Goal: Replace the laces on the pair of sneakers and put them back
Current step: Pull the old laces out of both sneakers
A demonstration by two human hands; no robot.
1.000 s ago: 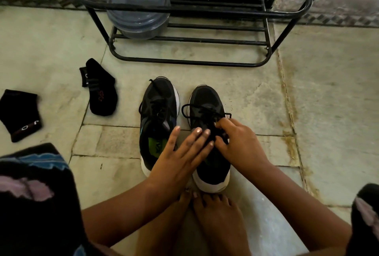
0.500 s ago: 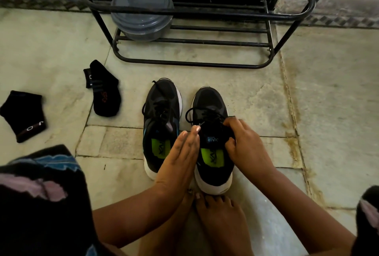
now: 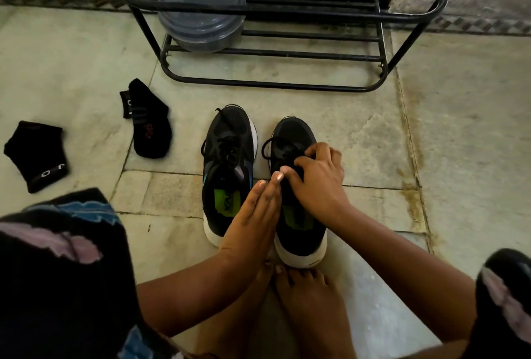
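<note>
black mesh right sneaker (image 3: 298,223): right hand (image 3: 319,177) pinches thin cord lace (image 3: 271,143); left hand (image 3: 253,223) flat, fingers straight, pressed together.

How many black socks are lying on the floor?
2. One sock lies far left on the floor. The other sock lies between it and the left sneaker. More could be hidden outside the view.
</note>
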